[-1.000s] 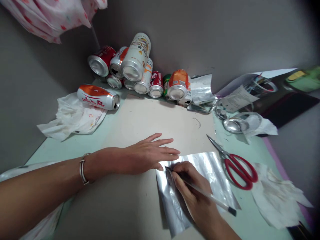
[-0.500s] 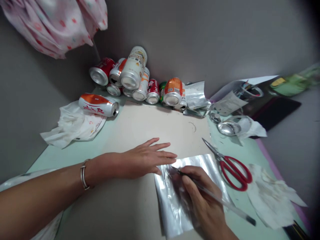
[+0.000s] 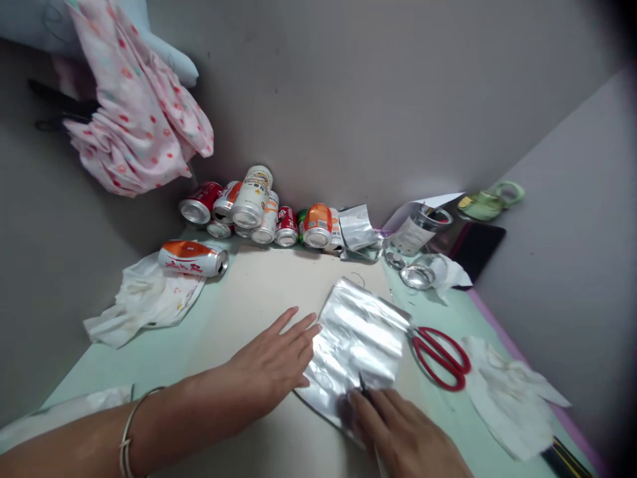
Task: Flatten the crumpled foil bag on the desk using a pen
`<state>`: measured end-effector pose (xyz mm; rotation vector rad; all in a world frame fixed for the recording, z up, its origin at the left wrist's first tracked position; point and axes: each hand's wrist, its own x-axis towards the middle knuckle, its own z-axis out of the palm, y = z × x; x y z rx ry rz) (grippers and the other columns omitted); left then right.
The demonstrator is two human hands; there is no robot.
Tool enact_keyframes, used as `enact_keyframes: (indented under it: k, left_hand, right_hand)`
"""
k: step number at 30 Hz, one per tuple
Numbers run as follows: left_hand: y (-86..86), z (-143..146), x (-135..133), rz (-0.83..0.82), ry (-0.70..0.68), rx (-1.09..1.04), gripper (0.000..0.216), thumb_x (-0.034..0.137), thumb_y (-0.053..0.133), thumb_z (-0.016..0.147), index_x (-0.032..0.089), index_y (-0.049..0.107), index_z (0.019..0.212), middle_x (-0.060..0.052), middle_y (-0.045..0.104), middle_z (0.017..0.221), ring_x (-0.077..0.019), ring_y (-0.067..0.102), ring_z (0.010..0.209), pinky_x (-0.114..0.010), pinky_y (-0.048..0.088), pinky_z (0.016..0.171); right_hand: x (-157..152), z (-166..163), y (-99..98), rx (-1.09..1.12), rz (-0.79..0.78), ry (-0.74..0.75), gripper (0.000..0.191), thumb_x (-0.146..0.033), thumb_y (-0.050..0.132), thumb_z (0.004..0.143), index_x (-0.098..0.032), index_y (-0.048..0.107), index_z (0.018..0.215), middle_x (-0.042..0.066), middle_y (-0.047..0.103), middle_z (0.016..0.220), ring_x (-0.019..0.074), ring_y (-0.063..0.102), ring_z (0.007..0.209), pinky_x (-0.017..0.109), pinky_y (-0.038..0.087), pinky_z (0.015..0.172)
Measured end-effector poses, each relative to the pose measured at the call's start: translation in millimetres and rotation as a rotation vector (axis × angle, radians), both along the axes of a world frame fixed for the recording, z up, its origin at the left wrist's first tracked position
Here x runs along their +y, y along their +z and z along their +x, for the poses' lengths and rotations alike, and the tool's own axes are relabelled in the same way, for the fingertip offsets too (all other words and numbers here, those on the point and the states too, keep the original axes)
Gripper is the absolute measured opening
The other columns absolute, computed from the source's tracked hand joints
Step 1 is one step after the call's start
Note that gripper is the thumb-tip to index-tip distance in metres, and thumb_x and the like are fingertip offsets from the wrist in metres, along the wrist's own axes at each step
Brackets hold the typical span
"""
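A shiny aluminium sheet with creases lies on a pale board. My left hand is open, fingers spread, with its fingertips at the sheet's left edge. In my right hand is a pen, its dark tip pointing at the lower part of the sheet. Whether the tip touches the metal, I cannot tell. The hand covers most of the pen's barrel. Red-handled scissors lie just right of the sheet, which hides most of their blades.
Several drink cans are stacked along the wall. Another can lies on crumpled tissue at left. Cut metal pieces and a can bottom sit at back right. A used tissue lies at right.
The sheet has turned and shifted away from me, now covering the scissors' blades. My right hand with the pen has moved lower on the sheet. The view has tilted up.
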<state>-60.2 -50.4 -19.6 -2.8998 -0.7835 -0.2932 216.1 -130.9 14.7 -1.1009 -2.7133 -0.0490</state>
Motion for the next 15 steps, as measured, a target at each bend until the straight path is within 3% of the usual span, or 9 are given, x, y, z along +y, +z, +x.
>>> enact_keyframes:
  k: [4, 8, 12, 15]
  left_hand:
    - [2.4, 8.3, -15.1, -0.033, -0.026, -0.102, 0.031, 0.044, 0.064, 0.105, 0.013, 0.067, 0.108, -0.017, 0.07, 0.133, -0.0295, 0.057, 0.14, -0.045, 0.033, 0.125]
    - [1.5, 17.6, -25.7, -0.164, -0.069, -0.11, 0.035, 0.041, 0.076, 0.098, 0.014, 0.064, 0.117, -0.016, 0.07, 0.127, -0.0286, 0.062, 0.132, -0.043, 0.04, 0.122]
    - [1.5, 22.4, -29.7, -0.151, -0.093, -0.11, 0.059, 0.037, 0.088, 0.086, 0.013, 0.06, 0.132, -0.018, 0.069, 0.128, -0.0324, 0.065, 0.127, -0.046, 0.046, 0.117]
    - [-0.2, 28.4, -30.9, -0.158, -0.095, -0.072, 0.082, 0.049, 0.094, 0.077, 0.019, 0.056, 0.142, -0.016, 0.071, 0.125, -0.0372, 0.066, 0.124, -0.054, 0.05, 0.111]
  right_hand:
    - [25.0, -3.1, 0.7, 0.111, -0.011, -0.179, 0.021, -0.012, 0.05, 0.103, -0.02, 0.068, 0.111, 0.01, 0.078, 0.09, 0.0275, 0.074, 0.077, 0.039, 0.062, 0.066]
    - [49.0, -4.9, -10.5, 0.316, -0.025, -0.168, 0.029, -0.01, 0.054, 0.103, -0.02, 0.064, 0.128, 0.014, 0.079, 0.109, 0.0312, 0.074, 0.102, 0.046, 0.065, 0.082]
    - [60.7, -3.6, -22.7, 0.358, -0.039, -0.13, 0.039, -0.011, 0.056, 0.104, -0.025, 0.061, 0.14, 0.013, 0.077, 0.127, 0.0335, 0.069, 0.123, 0.054, 0.063, 0.096]
    - [64.2, -2.9, -28.9, 0.376, -0.043, -0.099, 0.04, -0.011, 0.057, 0.105, -0.023, 0.06, 0.143, 0.015, 0.075, 0.132, 0.0332, 0.069, 0.125, 0.055, 0.062, 0.101]
